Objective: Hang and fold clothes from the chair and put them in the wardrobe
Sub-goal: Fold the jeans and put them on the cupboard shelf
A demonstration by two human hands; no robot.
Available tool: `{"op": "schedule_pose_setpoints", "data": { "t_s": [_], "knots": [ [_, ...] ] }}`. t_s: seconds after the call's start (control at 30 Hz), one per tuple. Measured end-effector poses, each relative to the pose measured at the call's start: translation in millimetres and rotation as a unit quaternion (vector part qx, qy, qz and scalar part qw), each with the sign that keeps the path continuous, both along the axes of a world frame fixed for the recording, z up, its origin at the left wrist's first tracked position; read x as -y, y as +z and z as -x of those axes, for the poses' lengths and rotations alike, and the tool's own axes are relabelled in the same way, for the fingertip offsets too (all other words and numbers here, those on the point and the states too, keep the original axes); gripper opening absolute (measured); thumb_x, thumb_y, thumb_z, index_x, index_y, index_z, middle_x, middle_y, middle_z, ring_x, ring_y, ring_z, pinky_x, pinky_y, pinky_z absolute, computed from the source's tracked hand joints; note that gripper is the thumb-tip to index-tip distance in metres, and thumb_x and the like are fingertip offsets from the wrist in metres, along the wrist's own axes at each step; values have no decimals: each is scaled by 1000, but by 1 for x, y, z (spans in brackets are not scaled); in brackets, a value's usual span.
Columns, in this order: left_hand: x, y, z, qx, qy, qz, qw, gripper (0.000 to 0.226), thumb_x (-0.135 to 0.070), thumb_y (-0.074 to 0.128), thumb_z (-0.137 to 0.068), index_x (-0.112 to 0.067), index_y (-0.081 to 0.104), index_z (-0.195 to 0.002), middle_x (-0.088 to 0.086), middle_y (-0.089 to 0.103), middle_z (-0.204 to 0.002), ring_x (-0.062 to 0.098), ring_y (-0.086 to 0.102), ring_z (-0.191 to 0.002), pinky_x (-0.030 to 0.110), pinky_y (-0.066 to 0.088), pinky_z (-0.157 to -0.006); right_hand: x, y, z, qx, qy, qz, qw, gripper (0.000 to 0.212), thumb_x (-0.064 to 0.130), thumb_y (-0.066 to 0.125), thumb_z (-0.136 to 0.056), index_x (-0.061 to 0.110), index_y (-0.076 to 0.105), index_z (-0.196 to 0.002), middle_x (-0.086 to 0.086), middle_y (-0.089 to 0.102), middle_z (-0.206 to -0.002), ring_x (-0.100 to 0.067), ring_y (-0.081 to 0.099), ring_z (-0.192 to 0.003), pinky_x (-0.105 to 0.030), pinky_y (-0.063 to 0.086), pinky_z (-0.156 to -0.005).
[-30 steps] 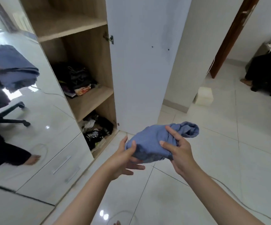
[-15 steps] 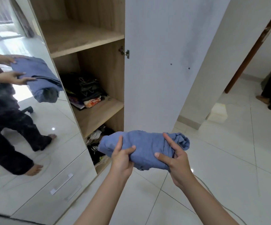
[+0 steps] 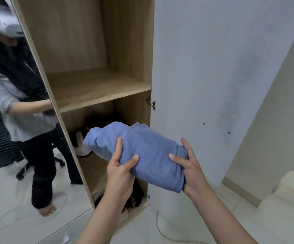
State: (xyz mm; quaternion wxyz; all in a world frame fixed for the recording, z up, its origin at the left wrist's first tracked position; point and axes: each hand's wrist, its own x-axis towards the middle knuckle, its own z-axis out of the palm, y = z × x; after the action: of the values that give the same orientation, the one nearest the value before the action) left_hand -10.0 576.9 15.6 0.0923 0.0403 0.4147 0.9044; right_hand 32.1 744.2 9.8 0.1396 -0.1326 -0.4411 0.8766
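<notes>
A folded blue garment (image 3: 146, 152) is held in front of the open wooden wardrobe (image 3: 97, 85). My left hand (image 3: 119, 171) grips its near left edge, thumb on top and fingers underneath. My right hand (image 3: 192, 166) grips its right end, thumb on top. The bundle's far end reaches into the opening over the lower shelf (image 3: 93, 169). The bare upper shelf (image 3: 97, 87) lies above the garment. The chair is not in view, except as a reflection.
The white wardrobe door (image 3: 213, 76) stands open to the right of the hands. A mirror door (image 3: 16, 120) on the left reflects a person and an office chair. Dark clothes (image 3: 98, 124) lie at the back of the lower shelf. A cable (image 3: 160, 231) runs across the tiled floor.
Both hands have carried the blue garment up and forward toward the wardrobe opening. The view has moved closer and risen, bringing the upper shelf to the middle of the frame.
</notes>
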Motion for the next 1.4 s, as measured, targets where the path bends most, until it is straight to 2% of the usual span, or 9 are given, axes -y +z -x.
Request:
{"op": "schedule_pose_setpoints", "data": {
  "t_s": [0.07,0.13,0.33,0.67,0.8,1.03,1.23,1.3,1.4],
  "knots": [
    [-10,19,14,-28,14,-17,999,70,10,63,-77,-42,57,-123,-6,54,-136,23,60,-115,50,51,-90,-15,25,22,-42,29,-30,998,77,-8,65,-77,28,40,-140,4,54,-129,-14,65,-103,-26,57,-67],
    [-18,43,27,-74,34,-34,996,72,12,59,-78,-38,52,-129,-5,55,-135,19,62,-113,41,56,-83,-26,50,44,-80,56,-51,994,76,-8,65,-75,26,42,-139,2,54,-128,-16,63,-109,-25,57,-71],
    [-24,110,76,-192,87,-32,977,74,13,57,-78,-37,49,-131,-9,56,-132,16,61,-114,32,56,-82,-39,122,114,-181,101,-100,973,79,1,71,-64,24,46,-136,1,54,-129,-15,62,-111,-24,56,-78],
    [1,182,200,-330,139,-16,933,75,11,55,-82,-27,36,-144,0,43,-145,21,52,-126,41,46,-101,-18,206,263,-311,148,-136,929,69,-4,72,-72,22,50,-131,-7,52,-133,-22,60,-115,-32,55,-83],
    [20,199,254,-357,165,0,920,75,12,55,-84,-33,36,-141,-4,41,-145,19,49,-128,41,45,-102,-1,227,325,-338,181,-131,914,68,-2,73,-68,25,53,-127,-7,48,-137,-23,59,-116,-31,54,-81],
    [34,137,308,-218,199,56,954,84,3,63,-82,-37,25,-145,1,44,-144,20,52,-124,41,47,-100,15,173,420,-215,230,-198,928,68,-9,68,-72,20,51,-131,-12,52,-132,-22,61,-109,-26,55,-76],
    [16,96,297,-117,228,267,929,86,-3,65,-83,-31,17,-149,-2,47,-141,17,49,-125,42,40,-107,4,117,458,-112,285,-283,909,70,-11,74,-58,24,59,-116,-11,54,-131,-21,56,-115,-27,47,-86],
    [14,101,290,-93,200,290,931,79,-4,65,-83,-33,26,-146,-2,55,-130,19,55,-119,39,48,-99,1,118,466,-116,289,-310,898,68,-17,69,-66,22,56,-121,-8,54,-130,-19,56,-114,-22,47,-80],
    [21,123,277,-29,112,308,944,54,-7,63,-86,-37,42,-126,-1,64,-106,26,67,-99,27,58,-73,-1,124,471,-130,284,-377,872,65,-18,62,-74,19,53,-126,-5,53,-127,-7,55,-103,-11,46,-72]
  ]
}}
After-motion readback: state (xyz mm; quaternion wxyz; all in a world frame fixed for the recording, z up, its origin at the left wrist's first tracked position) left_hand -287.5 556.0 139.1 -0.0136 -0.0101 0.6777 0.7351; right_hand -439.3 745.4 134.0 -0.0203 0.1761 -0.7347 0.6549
